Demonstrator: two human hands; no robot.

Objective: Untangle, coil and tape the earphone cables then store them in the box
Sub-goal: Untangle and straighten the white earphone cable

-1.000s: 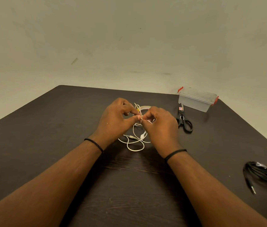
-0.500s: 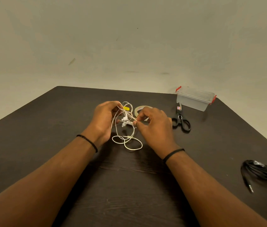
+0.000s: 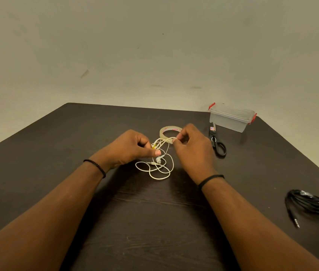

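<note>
The white cable (image 3: 155,165) is a loose tangle at the middle of the counter (image 3: 56,153), partly lifted between the two hands. Its lower loops lie on the dark wood, with an earbud (image 3: 159,159) and the thin plug (image 3: 150,163) hanging just above them. Several strands rise from the loops to a bunch with a small yellow piece (image 3: 153,147) on it.

The left hand (image 3: 129,149) holds that bunch, its fingers (image 3: 154,152) curled and pressed together around the strands, thumb tip pointing right. The right hand (image 3: 192,147) pinches one strand between thumb and forefinger, and that strand runs taut across the gap to the left hand. The two hands are near each other but apart. Each wrist wears a thin black band (image 3: 96,167).

Just behind the hands a tape roll (image 3: 167,130) lies flat on the counter, partly covered by the right hand's fingers. To the right of that hand lie black scissors (image 3: 218,144), handles toward the camera, blades pointing toward the box (image 3: 231,119). The box is clear plastic with red clips, its lid on, and sits near the far right edge.

Well apart from all this, at the near right, a black cable (image 3: 309,202) lies bunched on the counter, its plug trailing toward the camera.

A plain pale wall (image 3: 154,55) stands behind the counter.
</note>
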